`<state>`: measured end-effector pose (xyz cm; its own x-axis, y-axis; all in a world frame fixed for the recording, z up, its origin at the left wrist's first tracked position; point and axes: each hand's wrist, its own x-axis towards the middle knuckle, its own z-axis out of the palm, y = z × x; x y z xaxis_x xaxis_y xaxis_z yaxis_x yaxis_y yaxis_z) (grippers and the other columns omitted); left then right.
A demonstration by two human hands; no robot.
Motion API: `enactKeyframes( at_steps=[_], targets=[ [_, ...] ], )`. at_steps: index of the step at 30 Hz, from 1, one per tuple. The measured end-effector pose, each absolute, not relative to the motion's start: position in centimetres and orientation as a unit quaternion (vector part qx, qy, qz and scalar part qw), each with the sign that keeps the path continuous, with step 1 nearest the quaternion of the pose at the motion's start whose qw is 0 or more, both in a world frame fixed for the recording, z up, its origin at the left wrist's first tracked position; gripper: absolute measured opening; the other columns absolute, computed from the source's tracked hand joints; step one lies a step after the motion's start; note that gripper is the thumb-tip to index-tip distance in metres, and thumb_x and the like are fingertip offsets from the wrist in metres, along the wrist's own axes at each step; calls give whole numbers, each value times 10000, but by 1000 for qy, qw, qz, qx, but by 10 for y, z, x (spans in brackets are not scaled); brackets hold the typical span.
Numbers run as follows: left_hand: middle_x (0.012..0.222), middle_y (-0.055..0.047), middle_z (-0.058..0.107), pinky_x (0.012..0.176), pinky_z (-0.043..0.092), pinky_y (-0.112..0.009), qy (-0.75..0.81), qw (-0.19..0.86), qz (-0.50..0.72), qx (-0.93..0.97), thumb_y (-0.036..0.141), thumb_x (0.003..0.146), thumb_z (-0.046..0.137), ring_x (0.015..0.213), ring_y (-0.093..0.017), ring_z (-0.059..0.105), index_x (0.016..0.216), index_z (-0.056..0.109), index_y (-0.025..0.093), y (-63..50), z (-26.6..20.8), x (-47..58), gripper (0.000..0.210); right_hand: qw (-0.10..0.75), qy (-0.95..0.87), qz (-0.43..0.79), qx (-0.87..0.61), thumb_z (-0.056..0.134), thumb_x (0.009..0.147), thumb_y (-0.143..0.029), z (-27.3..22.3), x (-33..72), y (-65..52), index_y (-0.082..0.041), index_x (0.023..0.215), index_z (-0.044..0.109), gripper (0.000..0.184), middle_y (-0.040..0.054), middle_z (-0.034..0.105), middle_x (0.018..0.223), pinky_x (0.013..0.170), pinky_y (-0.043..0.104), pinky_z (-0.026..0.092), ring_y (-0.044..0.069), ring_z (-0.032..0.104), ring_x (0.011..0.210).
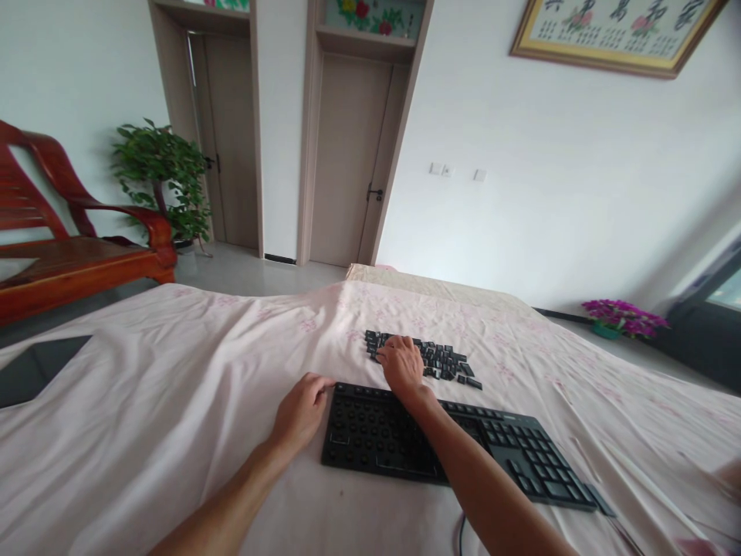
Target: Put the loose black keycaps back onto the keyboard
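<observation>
A black keyboard (559,455) lies on the pink floral cloth. Its left and middle sections show bare key posts, while caps cover the right side. My left hand (301,409) is curled at the keyboard's far left corner, with the thumb against it. Beyond the keyboard, my right hand (400,363) reaches into a spread of loose black keycaps (443,357). Its fingers are bent and drawn together at a keycap by the left end of the spread; the exact grip is partly hidden. My right forearm crosses above the keyboard and covers part of its middle.
A dark flat panel (43,369) rests on the cloth at the left. A cable (461,533) runs from the keyboard's near side. Beyond the cloth are a red wooden chair (86,208), a leafy plant (162,170) and purple flowers (625,316). Someone's blurred hand (726,479) shows at the right edge.
</observation>
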<state>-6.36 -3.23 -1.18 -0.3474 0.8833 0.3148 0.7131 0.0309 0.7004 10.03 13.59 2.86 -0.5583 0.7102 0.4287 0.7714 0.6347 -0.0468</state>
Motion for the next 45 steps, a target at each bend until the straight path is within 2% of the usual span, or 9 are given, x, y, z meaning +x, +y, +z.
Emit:
enactKeyframes(
  at_steps=[10,23,33,39,42,45],
  targets=[
    [1041,-27,639,869,420,-262,717,92,416,552,73,794,421,991,-142,585,982,649,232,-33,-10,-62,336,179,-897,-92,-394,601,829,-329,22,89,144,-235,777,719,160,71,616,992,806,331,287,232,420,997],
    [1034,-22,642,860,422,-242,722,95,411,548,73,784,441,981,-132,584,994,649,233,-32,-12,-63,336,165,-902,-120,-381,635,794,-297,26,85,141,-219,837,702,111,78,619,979,817,329,289,234,432,1000],
    [1050,-23,639,868,424,-247,723,103,408,548,73,783,433,997,-139,577,999,646,228,-34,-8,-61,340,133,-923,-107,-344,643,793,-294,32,84,148,-272,846,726,101,37,638,995,822,324,274,216,438,1004],
    [1045,-30,635,868,443,-279,712,102,425,549,87,793,445,961,-145,589,1007,639,228,-33,-11,-63,322,105,-932,-106,-330,631,791,-239,45,81,140,-211,830,708,91,79,644,1000,847,337,284,233,450,1029],
    [1069,-46,610,812,475,-280,689,86,486,531,149,831,465,884,-134,594,1111,592,224,-34,-9,-62,316,174,-915,14,-364,614,802,-254,53,80,126,-223,841,706,105,60,650,1013,844,325,319,220,485,1018],
    [1111,-63,564,711,500,-250,615,51,575,537,243,850,523,860,-128,583,1216,520,233,-39,0,-55,366,283,-809,337,-390,644,770,-322,56,81,100,-217,906,700,181,30,667,877,700,284,378,171,554,811]
  ],
)
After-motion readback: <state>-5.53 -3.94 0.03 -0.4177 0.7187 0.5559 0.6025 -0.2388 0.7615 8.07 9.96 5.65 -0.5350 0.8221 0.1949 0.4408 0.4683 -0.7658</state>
